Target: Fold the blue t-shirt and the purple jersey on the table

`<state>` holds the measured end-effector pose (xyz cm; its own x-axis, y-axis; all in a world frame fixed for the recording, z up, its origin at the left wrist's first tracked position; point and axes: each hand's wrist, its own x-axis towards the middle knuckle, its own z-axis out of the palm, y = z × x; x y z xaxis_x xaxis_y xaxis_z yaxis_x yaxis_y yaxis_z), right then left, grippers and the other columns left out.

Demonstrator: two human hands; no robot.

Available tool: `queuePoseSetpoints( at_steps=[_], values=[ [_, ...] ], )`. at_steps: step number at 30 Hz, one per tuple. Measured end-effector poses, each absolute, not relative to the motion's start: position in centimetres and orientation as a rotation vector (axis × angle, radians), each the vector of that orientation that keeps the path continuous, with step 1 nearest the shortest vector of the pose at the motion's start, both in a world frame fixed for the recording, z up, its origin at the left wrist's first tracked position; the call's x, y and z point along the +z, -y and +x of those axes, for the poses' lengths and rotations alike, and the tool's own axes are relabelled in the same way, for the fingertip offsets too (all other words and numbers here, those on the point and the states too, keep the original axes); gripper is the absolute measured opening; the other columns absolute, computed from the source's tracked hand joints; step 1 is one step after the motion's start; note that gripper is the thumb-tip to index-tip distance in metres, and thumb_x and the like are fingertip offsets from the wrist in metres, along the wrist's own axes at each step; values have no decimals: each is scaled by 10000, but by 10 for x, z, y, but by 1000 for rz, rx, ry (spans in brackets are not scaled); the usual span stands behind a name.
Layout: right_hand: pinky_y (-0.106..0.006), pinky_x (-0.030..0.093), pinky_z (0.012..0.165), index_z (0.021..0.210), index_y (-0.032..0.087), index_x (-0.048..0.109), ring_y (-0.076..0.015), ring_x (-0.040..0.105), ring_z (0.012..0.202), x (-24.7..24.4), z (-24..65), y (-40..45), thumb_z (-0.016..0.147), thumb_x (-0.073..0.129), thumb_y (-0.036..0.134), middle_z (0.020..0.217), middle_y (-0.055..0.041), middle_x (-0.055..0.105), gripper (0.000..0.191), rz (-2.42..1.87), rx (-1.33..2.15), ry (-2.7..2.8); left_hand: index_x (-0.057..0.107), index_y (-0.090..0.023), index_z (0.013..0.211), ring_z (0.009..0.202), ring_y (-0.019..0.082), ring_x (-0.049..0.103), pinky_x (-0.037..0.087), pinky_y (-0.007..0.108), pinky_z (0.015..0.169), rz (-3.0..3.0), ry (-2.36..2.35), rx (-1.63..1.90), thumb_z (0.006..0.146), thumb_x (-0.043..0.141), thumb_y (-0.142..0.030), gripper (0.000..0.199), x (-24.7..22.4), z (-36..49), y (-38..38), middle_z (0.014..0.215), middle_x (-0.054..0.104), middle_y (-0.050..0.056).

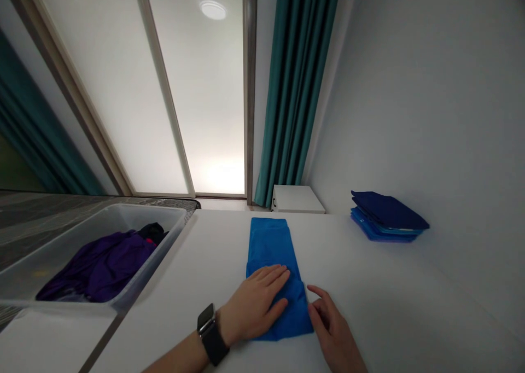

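A bright blue piece of fabric [270,239], folded into a long narrow strip, lies on the white table in front of me. Its near part is a little wider than its far part. My left hand [262,302], with a black watch [211,329] on the wrist, rests flat on the fabric, fingers stretched out. Beside the strip's right edge is my right hand [332,326]; its thumb and forefinger are apart, the other fingers curled, and nothing shows between them. What kind of garment the fabric is, I cannot tell.
A stack of folded blue cloths [385,217], dark navy on top, sits at the right by the wall. To the left, a translucent plastic bin [176,220] holds crumpled purple fabric [106,263] and some black fabric. Past the white table [213,242] stands a small white cabinet [297,199].
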<state>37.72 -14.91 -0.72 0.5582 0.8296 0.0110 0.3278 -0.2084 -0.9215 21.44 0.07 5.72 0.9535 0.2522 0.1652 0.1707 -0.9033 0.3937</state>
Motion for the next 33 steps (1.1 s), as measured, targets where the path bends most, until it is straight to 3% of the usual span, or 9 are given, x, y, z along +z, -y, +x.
queuePoseSetpoints(
  at_steps=[6, 10, 16, 23, 28, 31, 33],
  values=[
    [-268, 463, 652, 1207, 191, 597, -170, 571, 681, -11, 373, 148, 809, 538, 574, 727, 2, 604, 556, -1800, 567, 947, 318, -197, 1486, 1425, 281, 267, 261, 500, 1152, 2790, -405, 184, 963, 391, -483, 601, 32, 235, 19, 1538, 321, 96],
    [-280, 477, 677, 1200, 216, 609, -183, 594, 701, -16, 371, 148, 858, 484, 516, 742, -8, 638, 472, -1892, 439, 1053, 281, -214, 1501, 1447, 272, 200, 193, 492, 1176, 2810, -419, 268, 963, 395, -482, 612, 15, 234, 19, 1561, 269, 79],
    [-387, 464, 847, 1244, 252, 591, -242, 647, 935, -37, 372, 151, 904, 386, 328, 1099, -81, 702, 404, -2079, 60, 1338, 277, -220, 1505, 1450, 314, 167, 168, 538, 1169, 2803, -417, 266, 938, 430, -510, 655, 16, 232, 19, 1565, 257, 82],
    [-376, 467, 744, 1312, 255, 552, -244, 669, 866, -52, 378, 156, 959, 318, 306, 1128, -92, 705, 427, -2163, -206, 1539, 269, -229, 1507, 1451, 319, 161, 164, 537, 1171, 2824, -414, 295, 932, 424, -539, 671, 12, 231, 19, 1569, 251, 67],
    [-388, 486, 735, 1269, 250, 580, -256, 669, 866, -51, 381, 157, 974, 341, 383, 1082, -106, 711, 403, -2179, -302, 1557, 266, -218, 1508, 1450, 321, 164, 160, 534, 1170, 2836, -415, 291, 923, 434, -540, 688, 11, 232, 19, 1568, 252, 72],
    [-397, 507, 823, 1236, 263, 607, -258, 647, 976, -48, 382, 156, 953, 397, 326, 1129, -97, 685, 358, -2125, -341, 1612, 259, -212, 1510, 1451, 315, 162, 151, 525, 1175, 2835, -413, 298, 922, 438, -535, 695, 11, 232, 19, 1564, 263, 75],
    [-387, 483, 937, 1359, 261, 515, -245, 587, 1138, -44, 382, 152, 923, 377, 199, 1281, -84, 615, 461, -2062, -374, 1681, 244, -194, 1515, 1452, 314, 158, 148, 516, 1177, 2827, -410, 289, 912, 456, -536, 725, 12, 233, 19, 1566, 252, 83]
  ],
)
